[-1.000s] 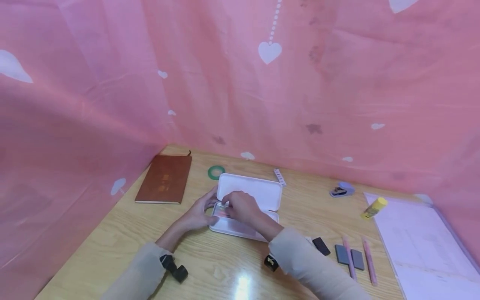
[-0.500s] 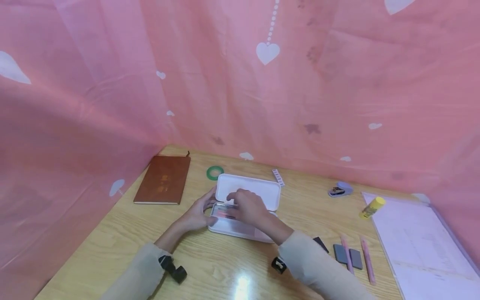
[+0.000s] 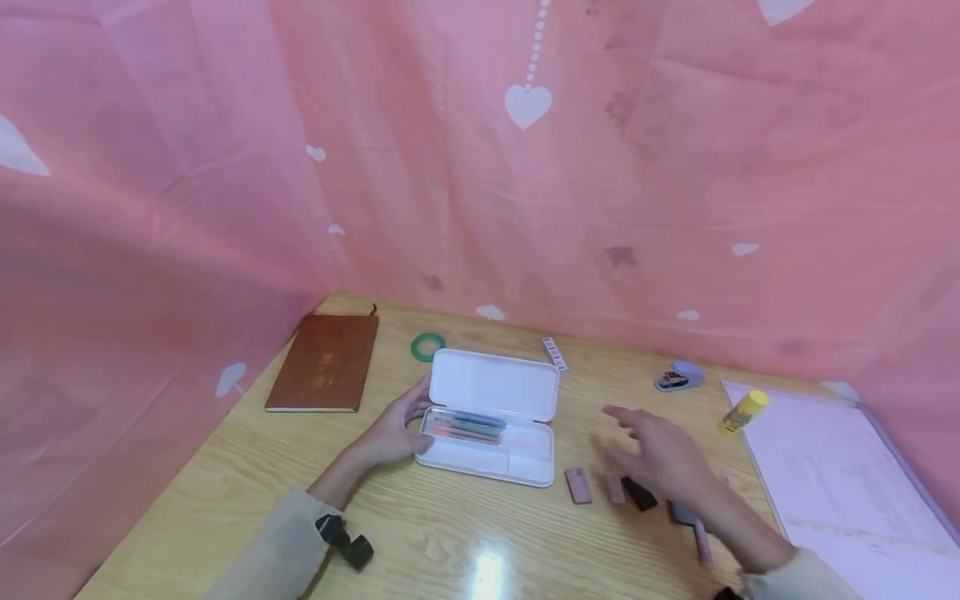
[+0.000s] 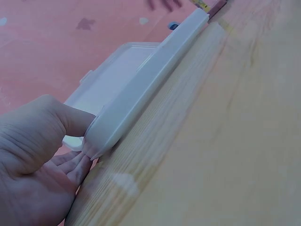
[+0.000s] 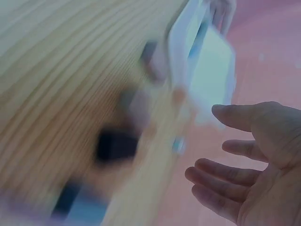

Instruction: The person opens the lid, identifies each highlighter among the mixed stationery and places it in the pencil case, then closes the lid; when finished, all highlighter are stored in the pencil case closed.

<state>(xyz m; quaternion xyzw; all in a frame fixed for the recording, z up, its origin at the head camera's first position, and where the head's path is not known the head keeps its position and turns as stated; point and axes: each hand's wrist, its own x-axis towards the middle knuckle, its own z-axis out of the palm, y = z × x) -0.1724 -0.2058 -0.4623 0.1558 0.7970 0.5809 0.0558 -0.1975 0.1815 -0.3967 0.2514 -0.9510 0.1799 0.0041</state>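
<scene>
A white pencil case [image 3: 531, 468] stands with its lid [image 3: 495, 386] up, and several slim pens [image 3: 472, 427] lie in its upper left compartment. My left hand [image 3: 392, 432] grips the case's left end, thumb at the front rim and fingers round behind; the left wrist view shows the thumb pressing the white wall [image 4: 141, 89]. My right hand [image 3: 663, 458] is spread in the air right of the case, holding nothing. Below and left of it are a pink block [image 3: 577, 486], a smaller pinkish block [image 3: 617, 489] and a black block [image 3: 640, 495].
A brown notebook [image 3: 322, 362] lies at left and a green tape roll [image 3: 427, 347] behind the case. A white marked strip [image 3: 555, 354], a stapler [image 3: 679, 377] and a yellow glue stick [image 3: 744, 412] are farther right. White sheets [image 3: 847, 483] cover the right side. My right arm partly hides a pink pen [image 3: 702, 543].
My right hand has left the case's compartment and swung right over the table with its fingers spreading. The pens and the blocks beside the case are uncovered. My left hand stays put.
</scene>
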